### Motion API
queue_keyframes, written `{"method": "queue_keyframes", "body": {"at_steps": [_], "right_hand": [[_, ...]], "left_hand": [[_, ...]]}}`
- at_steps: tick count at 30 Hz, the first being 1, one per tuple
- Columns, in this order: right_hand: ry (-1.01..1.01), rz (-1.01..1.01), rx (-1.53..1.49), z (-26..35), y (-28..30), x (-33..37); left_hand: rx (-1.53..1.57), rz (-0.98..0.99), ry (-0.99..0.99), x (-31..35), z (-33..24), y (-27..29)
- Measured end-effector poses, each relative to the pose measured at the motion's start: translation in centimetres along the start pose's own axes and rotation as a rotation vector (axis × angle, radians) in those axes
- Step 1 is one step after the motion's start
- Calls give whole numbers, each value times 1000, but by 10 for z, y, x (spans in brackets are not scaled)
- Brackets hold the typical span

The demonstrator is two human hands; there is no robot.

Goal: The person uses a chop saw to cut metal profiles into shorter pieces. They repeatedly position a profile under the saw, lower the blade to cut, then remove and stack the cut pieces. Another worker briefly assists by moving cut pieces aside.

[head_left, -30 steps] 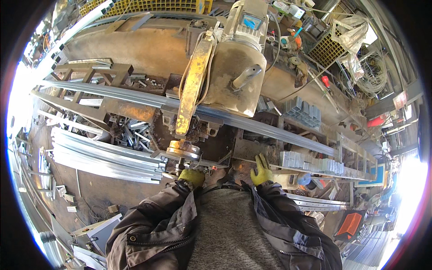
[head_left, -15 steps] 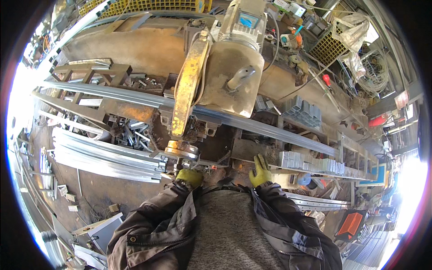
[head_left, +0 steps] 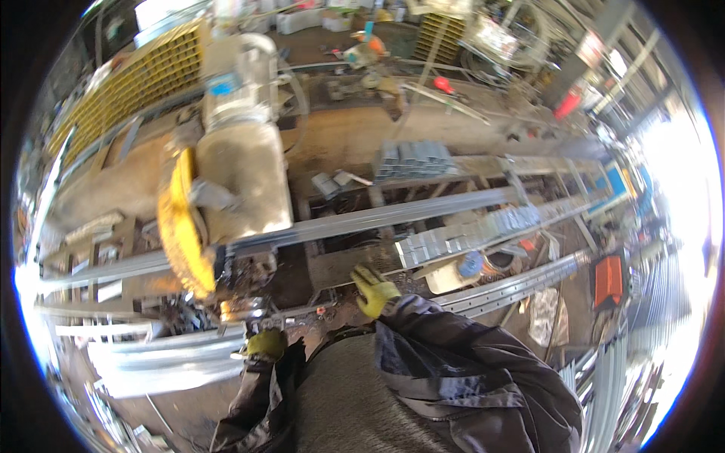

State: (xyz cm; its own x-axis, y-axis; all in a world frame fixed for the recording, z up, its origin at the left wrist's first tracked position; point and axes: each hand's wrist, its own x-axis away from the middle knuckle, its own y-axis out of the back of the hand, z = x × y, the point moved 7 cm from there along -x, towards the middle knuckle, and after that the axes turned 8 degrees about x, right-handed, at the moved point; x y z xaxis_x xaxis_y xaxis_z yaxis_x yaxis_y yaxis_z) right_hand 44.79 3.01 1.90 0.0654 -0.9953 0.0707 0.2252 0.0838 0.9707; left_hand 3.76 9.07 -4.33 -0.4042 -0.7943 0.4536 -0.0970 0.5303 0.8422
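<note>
The round metal disc (head_left: 243,308) sits at the near side of the machine, just beyond the left hand (head_left: 267,344). That gloved hand is bunched up; its fingers are blurred and partly hidden, so I cannot tell whether they grip anything. The right hand (head_left: 375,291) is free of any load, fingers spread at the near edge of a flat metal plate (head_left: 336,268); whether they press on it is unclear.

Past both hands, long metal bars (head_left: 393,217) run across under the big machine (head_left: 245,181) with its yellow arm (head_left: 181,226). They reach well out to either side, seemingly in full lengths. Short pieces (head_left: 468,235) stand in a row right of the plate, and more short tubes (head_left: 414,158) are stacked behind the bars, so some lengths look finished. A bundle of loose bars (head_left: 166,362) lies at the left, apparently unworked. An orange-red bin (head_left: 609,281) stands far right.
</note>
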Motion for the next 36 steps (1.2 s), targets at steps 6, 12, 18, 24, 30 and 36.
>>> {"method": "queue_keyframes", "body": {"at_steps": [6, 12, 18, 24, 30, 36], "right_hand": [[56, 63, -50, -15, -5, 1], [155, 34, -84, -22, 2, 2], [197, 78, -48, -27, 8, 6], [250, 48, -70, -28, 13, 7], [271, 42, 3, -27, 18, 7], [283, -22, 3, -26, 24, 6]], "left_hand": [[-60, 13, 57, 7, -24, 22], [85, -421, -36, 33, -32, 46], [159, -837, 42, 75, 10, 64], [139, -804, 226, 63, 30, 46], [123, -941, 139, 72, 23, 45], [63, -940, 227, 75, 14, 55]]}}
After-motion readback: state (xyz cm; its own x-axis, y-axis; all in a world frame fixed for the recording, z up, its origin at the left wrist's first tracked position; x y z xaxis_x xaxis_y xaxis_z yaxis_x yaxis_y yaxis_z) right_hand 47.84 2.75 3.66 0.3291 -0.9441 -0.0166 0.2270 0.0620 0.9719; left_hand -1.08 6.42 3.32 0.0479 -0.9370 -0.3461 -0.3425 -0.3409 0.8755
